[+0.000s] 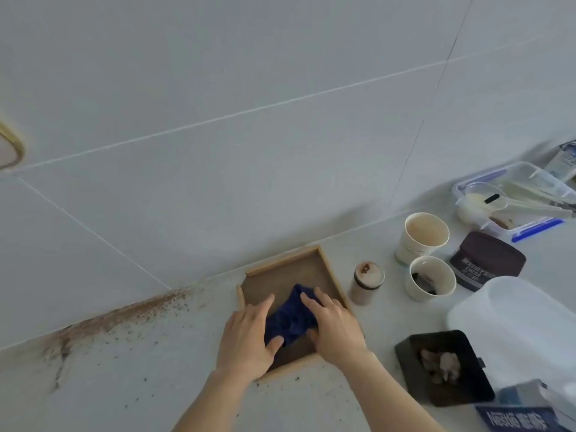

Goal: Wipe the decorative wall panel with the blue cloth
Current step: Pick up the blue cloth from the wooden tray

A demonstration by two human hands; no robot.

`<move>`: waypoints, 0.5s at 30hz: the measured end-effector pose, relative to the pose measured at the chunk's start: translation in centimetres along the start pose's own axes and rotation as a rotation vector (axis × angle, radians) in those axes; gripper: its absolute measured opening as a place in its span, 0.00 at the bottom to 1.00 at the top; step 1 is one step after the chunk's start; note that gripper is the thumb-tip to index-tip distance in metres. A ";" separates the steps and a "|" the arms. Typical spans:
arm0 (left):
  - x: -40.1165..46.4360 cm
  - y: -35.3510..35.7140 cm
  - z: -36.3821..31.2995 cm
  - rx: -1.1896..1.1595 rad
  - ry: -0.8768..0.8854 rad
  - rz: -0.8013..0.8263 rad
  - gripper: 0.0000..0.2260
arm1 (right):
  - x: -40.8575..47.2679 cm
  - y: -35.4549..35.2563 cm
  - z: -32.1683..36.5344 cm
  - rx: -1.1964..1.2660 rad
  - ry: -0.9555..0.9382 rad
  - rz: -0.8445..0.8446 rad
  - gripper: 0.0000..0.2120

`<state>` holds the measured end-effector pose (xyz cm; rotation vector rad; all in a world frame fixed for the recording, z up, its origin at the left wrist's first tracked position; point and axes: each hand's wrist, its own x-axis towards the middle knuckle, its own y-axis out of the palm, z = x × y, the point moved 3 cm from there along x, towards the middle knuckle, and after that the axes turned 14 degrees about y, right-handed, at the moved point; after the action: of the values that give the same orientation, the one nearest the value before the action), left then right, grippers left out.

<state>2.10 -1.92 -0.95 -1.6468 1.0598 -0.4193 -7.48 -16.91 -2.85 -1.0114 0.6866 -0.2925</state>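
Big grey tiled wall [249,88] fills most of the view, meeting a pale counter [140,385] that has brown powder [124,316] smeared along the joint and specks scattered around; on the right sits a frosted plastic tub [517,332], with a clear box [511,198] of spoons further back by the wall. The panel [290,269] — a wood-framed brown square — lies flat on the counter, one corner touching the wall. Both hands are on it: left hand [249,335] flat with fingers spread, thumb against the cloth [291,319]; right hand [335,322] pressing down on the other side, fingers loosely curled over the edge of the fabric, not clenched. The cloth is bunched up between them on the panel. Smaller stuff to the right: a black tray [445,366] of lumps, a cocoa tin [486,260], two paper cups [427,235] — and a little jar [366,283] just beside the frame.
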 end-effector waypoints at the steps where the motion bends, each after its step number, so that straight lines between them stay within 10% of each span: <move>1: 0.1 0.4 0.1 0.006 -0.009 0.016 0.38 | 0.2 0.2 0.0 -0.015 0.008 0.005 0.34; 15: 0.9 -1.4 0.3 0.154 0.042 -0.117 0.12 | 1.2 -1.1 -0.7 -0.020 0.063 -0.232 0.08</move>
<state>3.36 -2.43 0.00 -1.5727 0.9408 -0.5999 -6.96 -18.60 -2.63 -1.1060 0.6301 -0.5227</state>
